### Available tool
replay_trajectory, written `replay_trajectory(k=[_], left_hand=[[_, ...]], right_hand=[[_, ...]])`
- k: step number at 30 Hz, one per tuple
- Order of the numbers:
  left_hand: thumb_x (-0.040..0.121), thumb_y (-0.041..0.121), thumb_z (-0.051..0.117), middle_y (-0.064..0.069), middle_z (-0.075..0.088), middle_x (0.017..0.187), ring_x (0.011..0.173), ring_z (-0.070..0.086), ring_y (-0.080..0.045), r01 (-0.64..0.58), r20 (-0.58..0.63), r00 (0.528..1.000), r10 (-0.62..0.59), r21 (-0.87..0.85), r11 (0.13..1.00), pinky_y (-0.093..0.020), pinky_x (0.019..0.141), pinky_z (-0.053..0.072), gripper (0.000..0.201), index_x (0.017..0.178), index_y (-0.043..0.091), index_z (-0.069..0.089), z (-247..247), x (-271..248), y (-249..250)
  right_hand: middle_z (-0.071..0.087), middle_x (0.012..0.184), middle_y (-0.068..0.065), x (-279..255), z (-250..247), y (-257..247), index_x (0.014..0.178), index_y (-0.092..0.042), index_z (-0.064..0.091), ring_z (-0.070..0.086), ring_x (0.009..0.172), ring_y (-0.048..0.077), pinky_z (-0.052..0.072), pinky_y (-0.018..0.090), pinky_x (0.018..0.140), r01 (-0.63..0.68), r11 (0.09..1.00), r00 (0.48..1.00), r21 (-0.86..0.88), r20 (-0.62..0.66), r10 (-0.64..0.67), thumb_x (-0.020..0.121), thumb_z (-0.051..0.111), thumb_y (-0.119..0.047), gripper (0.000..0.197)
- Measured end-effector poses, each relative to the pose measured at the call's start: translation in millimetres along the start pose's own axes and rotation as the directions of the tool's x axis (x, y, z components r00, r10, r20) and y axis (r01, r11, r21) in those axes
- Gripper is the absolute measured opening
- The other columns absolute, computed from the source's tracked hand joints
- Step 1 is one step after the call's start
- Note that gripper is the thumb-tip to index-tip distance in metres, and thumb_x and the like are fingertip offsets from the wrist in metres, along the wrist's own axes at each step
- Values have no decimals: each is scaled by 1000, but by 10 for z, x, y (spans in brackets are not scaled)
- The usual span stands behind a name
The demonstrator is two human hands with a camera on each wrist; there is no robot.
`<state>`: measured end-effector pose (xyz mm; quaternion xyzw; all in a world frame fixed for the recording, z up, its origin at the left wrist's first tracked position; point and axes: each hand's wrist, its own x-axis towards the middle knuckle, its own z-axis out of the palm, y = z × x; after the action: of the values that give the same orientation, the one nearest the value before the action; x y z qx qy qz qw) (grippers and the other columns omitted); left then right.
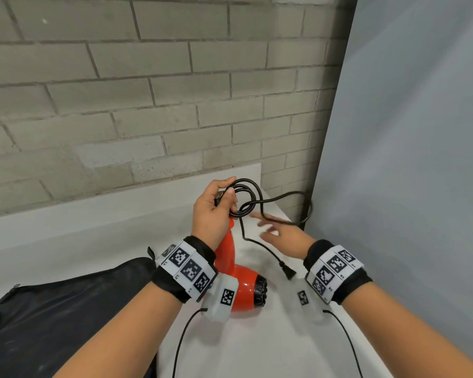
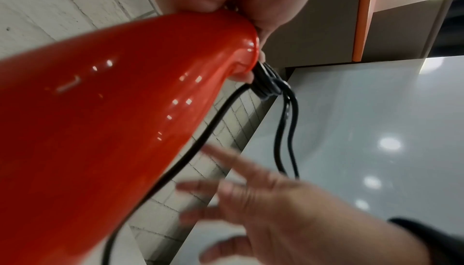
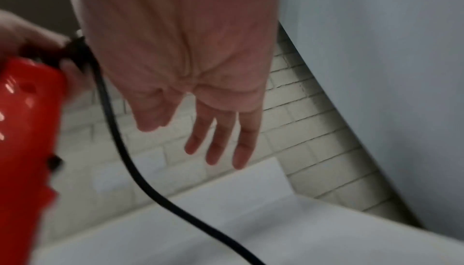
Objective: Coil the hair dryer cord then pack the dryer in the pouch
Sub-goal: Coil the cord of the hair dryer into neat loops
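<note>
A glossy red hair dryer (image 1: 239, 279) hangs over the white table (image 1: 257, 345), nozzle toward me. My left hand (image 1: 216, 205) grips the end of its handle (image 2: 175, 66) together with several loops of the black cord (image 1: 246, 195). The rest of the cord swings out to the right (image 1: 298, 197) and falls to the plug (image 1: 287, 270) near the table. My right hand (image 1: 279, 230) is just right of the loops, fingers (image 3: 223, 138) straight and spread, holding nothing; it looks blurred. The black pouch (image 1: 66, 309) lies flat at the lower left.
A grey brick wall (image 1: 148, 91) stands behind the table, with a low white ledge (image 1: 93, 211) along its foot. A pale blue-grey panel (image 1: 407, 159) closes off the right side. The table's right edge runs close to my right forearm.
</note>
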<state>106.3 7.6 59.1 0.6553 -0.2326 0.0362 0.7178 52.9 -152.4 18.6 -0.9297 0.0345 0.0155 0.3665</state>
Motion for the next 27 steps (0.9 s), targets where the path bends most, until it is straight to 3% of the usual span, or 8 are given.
replay_trajectory(k=[4, 7, 10, 14, 19, 21, 24, 27], left_hand=[[91, 5, 47, 6, 55, 56, 50, 52, 1, 17, -3, 1000, -17, -1, 1000, -12, 54, 45, 26, 96, 26, 62, 23, 17, 22], [90, 5, 48, 7, 53, 56, 52, 49, -4, 42, 2, 999, -42, -10, 999, -16, 56, 43, 30, 92, 32, 62, 15, 34, 20], [91, 3, 47, -1, 48, 59, 47, 46, -1, 64, 47, 997, -62, -50, 997, -13, 48, 41, 28, 93, 27, 61, -18, 23, 56], [91, 1, 44, 0, 49, 60, 45, 44, -1, 103, 94, 991, -90, -135, 986, -15, 49, 37, 25, 93, 22, 59, -70, 20, 134], [93, 1, 40, 5, 51, 60, 44, 41, -3, 129, 137, 986, -95, -267, 955, -21, 64, 53, 25, 95, 19, 57, -183, 46, 194], [93, 0, 39, 2, 49, 62, 43, 39, -2, 125, 140, 986, -93, -245, 961, -21, 64, 53, 26, 94, 19, 57, -188, 35, 195], [92, 1, 40, 10, 53, 56, 44, 40, -1, 128, 134, 986, -100, -226, 966, -14, 55, 41, 26, 92, 21, 57, -174, 22, 197], [93, 1, 38, 7, 51, 58, 44, 46, 1, 121, 121, 988, -97, -216, 969, -10, 50, 40, 26, 93, 20, 56, -162, 21, 220]], right_hand=[[55, 125, -4, 79, 143, -359, 126, -28, 47, 51, 117, 14, 40, 32, 99, 207, 904, 978, 373, -93, -186, 91, 51, -11, 40], [64, 95, -2, 134, 217, -460, 94, -29, 59, 62, 97, 19, 48, 39, 89, 214, 838, 976, 502, -147, -161, 90, 51, -9, 22], [59, 75, -4, 139, 163, -442, 81, -22, 61, 56, 73, 5, 44, 17, 76, 166, 946, 976, 279, -185, -117, 94, 46, -14, 21], [62, 82, 3, 326, 111, -178, 94, -10, 65, 55, 83, 15, 40, 13, 67, -58, 996, 997, 67, -51, 61, 91, 45, -11, 20], [62, 124, 9, 462, 295, 60, 119, -5, 59, 58, 109, 20, 41, 27, 98, -301, 843, 871, -445, 232, 433, 93, 47, -14, 30], [51, 135, 11, 425, 330, 85, 131, -12, 48, 50, 121, 23, 37, 28, 102, -246, 873, 916, -421, 195, 352, 93, 48, -14, 39], [40, 143, 6, 296, 227, -65, 142, -23, 27, 39, 130, 18, 29, 22, 102, -84, 995, 992, -45, 87, 88, 91, 53, -17, 58], [45, 134, -8, 201, 122, -359, 135, -22, 40, 39, 123, 6, 26, 18, 98, 179, 945, 984, 273, -65, -167, 90, 52, -8, 50]])
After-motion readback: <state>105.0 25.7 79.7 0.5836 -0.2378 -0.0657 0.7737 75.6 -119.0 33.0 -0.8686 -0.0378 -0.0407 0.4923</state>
